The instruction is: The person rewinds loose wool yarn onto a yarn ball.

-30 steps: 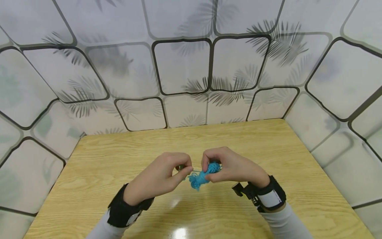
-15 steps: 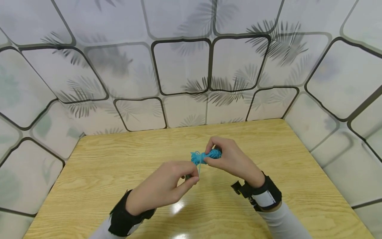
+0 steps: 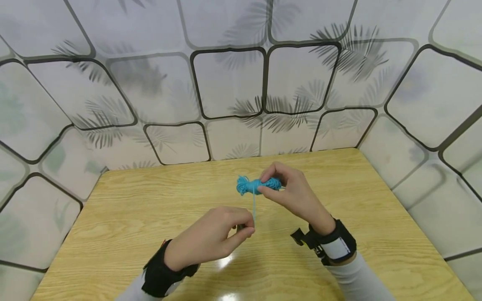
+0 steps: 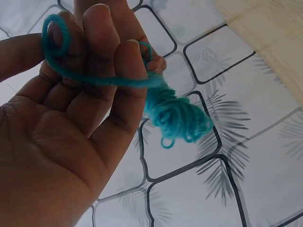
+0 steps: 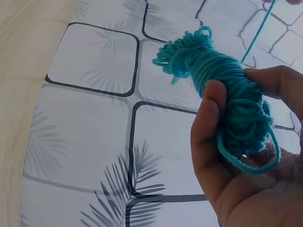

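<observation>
My right hand point(image 3: 291, 188) grips a small bundle of blue yarn point(image 3: 247, 186) by its right half, thumb and fingers on either side. The wrapped middle and looped left end of the bundle point(image 5: 215, 71) stick out past the fingertips in the right wrist view. Lower and to the left, my left hand point(image 3: 222, 232) pinches the yarn's loose strand point(image 3: 254, 207), which runs taut up to the bundle's middle. In the left wrist view the strand point(image 4: 99, 81) crosses the fingers and curls into a small loop near the thumb.
Beneath both hands lies a light wood-grain table point(image 3: 150, 209). Walls covered in leaf-and-line patterned sheeting point(image 3: 233, 83) rise at its back and sides. Each wrist wears a black strap point(image 3: 335, 242) with a camera mount.
The right hand has carried the yarn bundle up and away from the left hand. The left hand has shifted slightly down and right, and the strand between them is longer.
</observation>
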Tool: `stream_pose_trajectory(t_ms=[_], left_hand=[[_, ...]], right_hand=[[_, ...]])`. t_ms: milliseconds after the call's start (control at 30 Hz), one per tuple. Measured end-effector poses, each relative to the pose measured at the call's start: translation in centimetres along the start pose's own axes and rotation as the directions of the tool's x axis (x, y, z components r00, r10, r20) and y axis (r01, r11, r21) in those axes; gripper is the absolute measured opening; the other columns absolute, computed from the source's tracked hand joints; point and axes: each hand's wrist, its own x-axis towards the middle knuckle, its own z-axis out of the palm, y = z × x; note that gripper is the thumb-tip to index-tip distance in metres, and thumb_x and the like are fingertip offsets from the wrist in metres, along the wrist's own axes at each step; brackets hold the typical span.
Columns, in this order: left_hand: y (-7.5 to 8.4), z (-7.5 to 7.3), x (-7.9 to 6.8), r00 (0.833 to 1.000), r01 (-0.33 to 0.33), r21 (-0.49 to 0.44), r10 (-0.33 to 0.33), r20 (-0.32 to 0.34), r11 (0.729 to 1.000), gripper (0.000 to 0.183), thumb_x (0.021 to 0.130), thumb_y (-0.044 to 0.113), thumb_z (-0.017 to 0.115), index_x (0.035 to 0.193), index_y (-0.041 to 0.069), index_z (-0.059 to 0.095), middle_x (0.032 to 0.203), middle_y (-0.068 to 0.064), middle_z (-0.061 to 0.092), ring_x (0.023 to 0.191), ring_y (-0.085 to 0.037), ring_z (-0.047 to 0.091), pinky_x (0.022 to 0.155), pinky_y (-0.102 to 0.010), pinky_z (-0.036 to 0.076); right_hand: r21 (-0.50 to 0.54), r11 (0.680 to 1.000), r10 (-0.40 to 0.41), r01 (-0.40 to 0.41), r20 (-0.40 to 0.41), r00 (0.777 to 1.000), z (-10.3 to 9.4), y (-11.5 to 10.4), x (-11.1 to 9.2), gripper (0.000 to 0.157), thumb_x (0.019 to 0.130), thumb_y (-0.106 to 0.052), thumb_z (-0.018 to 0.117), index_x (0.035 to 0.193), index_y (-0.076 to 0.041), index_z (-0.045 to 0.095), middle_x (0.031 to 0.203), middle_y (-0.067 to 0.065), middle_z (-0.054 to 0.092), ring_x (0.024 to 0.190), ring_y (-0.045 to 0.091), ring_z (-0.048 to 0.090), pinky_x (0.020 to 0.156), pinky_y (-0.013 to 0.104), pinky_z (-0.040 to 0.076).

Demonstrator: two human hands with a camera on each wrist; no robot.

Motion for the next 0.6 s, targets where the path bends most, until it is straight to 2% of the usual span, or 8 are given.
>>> stream_pose_trajectory(t_ms=[233,433,500,600], left_hand=[[-0.4,0.1,0.0,0.998,0.057,-0.015,-0.056,0.039,0.998,0.014,0.095,0.011,0.064,0.082,0.017,0.064,0.070,0.009,0.058,0.065,-0.001,0.051,0.061,-0.019,0.050],[-0.6,0.2,0.1,0.995,0.083,-0.021,-0.082,0.065,0.996,0.015,0.096,0.012,0.063,0.082,0.017,0.064,0.068,0.010,0.055,0.060,-0.003,0.047,0.055,-0.018,0.043],[-0.8,0.2,0.1,0.994,0.089,-0.015,-0.088,0.067,0.996,0.015,0.096,0.012,0.064,0.082,0.017,0.064,0.069,0.010,0.055,0.062,-0.003,0.049,0.057,-0.019,0.046],[-1.4,0.2,0.2,0.991,0.112,-0.002,-0.112,0.068,0.994,0.014,0.095,0.011,0.064,0.083,0.017,0.065,0.070,0.010,0.058,0.064,-0.002,0.052,0.059,-0.021,0.049]], right_hand=[[0.101,0.995,-0.014,0.014,-0.008,1.000,-0.4,-0.3,-0.1,0.014,0.086,-0.004,0.073,0.092,-0.004,0.061,0.102,0.010,0.065,0.088,0.021,0.063,0.071,0.025,0.054],[0.177,0.984,-0.020,0.018,0.011,1.000,-0.6,-0.3,-0.2,0.013,0.088,0.000,0.071,0.094,-0.002,0.060,0.104,0.010,0.062,0.086,0.022,0.062,0.072,0.022,0.055],[0.247,0.969,-0.039,0.031,0.026,0.999,-0.7,-0.5,-0.3,0.013,0.088,0.003,0.069,0.094,-0.001,0.059,0.105,0.010,0.061,0.085,0.022,0.061,0.072,0.021,0.055],[0.381,0.923,-0.092,0.056,0.075,0.993,-1.0,-0.7,-0.4,0.012,0.089,0.006,0.067,0.094,0.001,0.057,0.106,0.009,0.060,0.087,0.023,0.059,0.073,0.021,0.055]])
